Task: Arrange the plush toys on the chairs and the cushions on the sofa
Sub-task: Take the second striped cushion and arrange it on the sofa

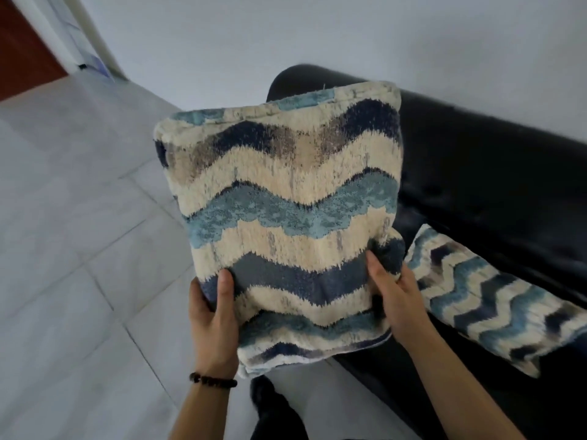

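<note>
I hold a square cushion [286, 198] with cream, light blue and navy wavy stripes upright in front of me. My left hand [212, 315] grips its lower left corner, thumb on the front. My right hand [394, 296] grips its lower right edge. The cushion is over the left end of a black leather sofa [495, 160]. A second cushion [495, 300] with the same zigzag pattern lies flat on the sofa seat to the right. No plush toys or chairs are in view.
Pale grey floor tiles [79, 249] spread to the left. A white wall [317, 36] runs behind the sofa. A reddish-brown door [22, 58] is at the top left corner. My dark trouser leg [273, 411] shows at the bottom.
</note>
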Motion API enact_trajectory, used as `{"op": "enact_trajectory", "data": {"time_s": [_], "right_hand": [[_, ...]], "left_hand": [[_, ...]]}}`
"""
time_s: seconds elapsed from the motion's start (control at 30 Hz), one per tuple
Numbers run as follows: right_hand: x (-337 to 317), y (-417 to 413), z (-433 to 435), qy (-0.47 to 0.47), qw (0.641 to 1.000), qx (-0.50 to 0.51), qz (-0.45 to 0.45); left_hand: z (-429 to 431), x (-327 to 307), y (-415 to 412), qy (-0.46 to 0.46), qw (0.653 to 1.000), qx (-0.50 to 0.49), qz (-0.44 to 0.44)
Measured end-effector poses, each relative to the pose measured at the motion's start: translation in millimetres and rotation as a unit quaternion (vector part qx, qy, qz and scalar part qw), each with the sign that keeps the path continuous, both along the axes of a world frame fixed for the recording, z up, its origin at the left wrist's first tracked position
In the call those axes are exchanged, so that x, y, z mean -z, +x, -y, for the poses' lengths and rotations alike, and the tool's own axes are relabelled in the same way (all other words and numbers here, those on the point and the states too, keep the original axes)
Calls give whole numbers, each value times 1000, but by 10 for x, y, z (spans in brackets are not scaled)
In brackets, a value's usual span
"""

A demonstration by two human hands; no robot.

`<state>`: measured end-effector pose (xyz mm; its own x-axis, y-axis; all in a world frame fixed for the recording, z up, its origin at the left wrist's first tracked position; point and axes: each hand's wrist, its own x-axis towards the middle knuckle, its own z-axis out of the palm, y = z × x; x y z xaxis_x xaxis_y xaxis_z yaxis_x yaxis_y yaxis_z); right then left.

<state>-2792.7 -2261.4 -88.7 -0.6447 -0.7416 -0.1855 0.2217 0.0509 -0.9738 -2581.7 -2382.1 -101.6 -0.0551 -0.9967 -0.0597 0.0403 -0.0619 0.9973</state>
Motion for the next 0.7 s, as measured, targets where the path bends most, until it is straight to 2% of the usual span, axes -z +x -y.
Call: {"op": "enact_trajectory", "data": {"time_s": [0.23, 0.5, 0.7], "right_hand": [[-23, 53, 897, 34, 995, 98, 7], [442, -258, 1364, 64, 970, 232, 39], [872, -659, 1970, 46, 959, 255, 111]], "left_hand": [[1568, -153, -350, 19, 989, 141, 32], [2301, 25, -1265, 15, 959, 264, 100], [2919, 229, -1740, 21, 944, 289, 157]]}}
